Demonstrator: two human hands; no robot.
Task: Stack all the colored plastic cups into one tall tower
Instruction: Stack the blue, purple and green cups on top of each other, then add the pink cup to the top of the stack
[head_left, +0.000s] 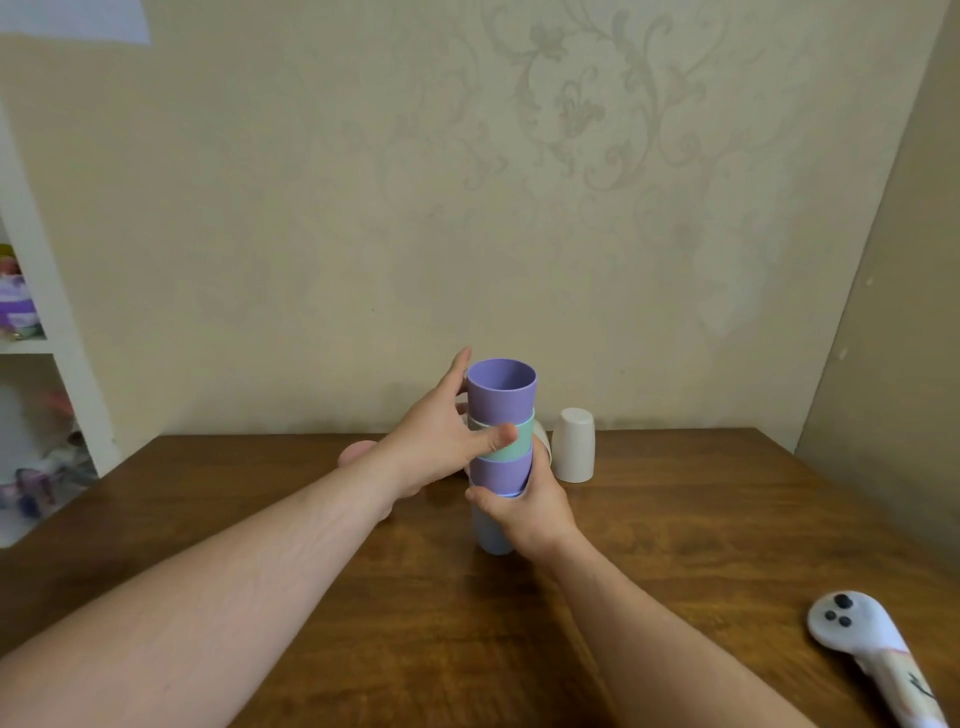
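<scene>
A tower of nested cups (501, 447) stands upright on the wooden table (675, 545): a purple cup (501, 397) on top, a teal one below, another purple, and a pale blue cup (491, 532) at the base. My left hand (441, 447) wraps the upper part, thumb across the teal band. My right hand (530, 506) grips the lower part from the right. A white cup (574, 444) stands upside down just right of the tower. A pink cup (356, 452) peeks out behind my left wrist, mostly hidden.
A white handle-shaped object with three black dots (852, 623) lies at the table's right front. White shelves with toys (31, 338) stand at the left. A patterned wall runs close behind the table's far edge.
</scene>
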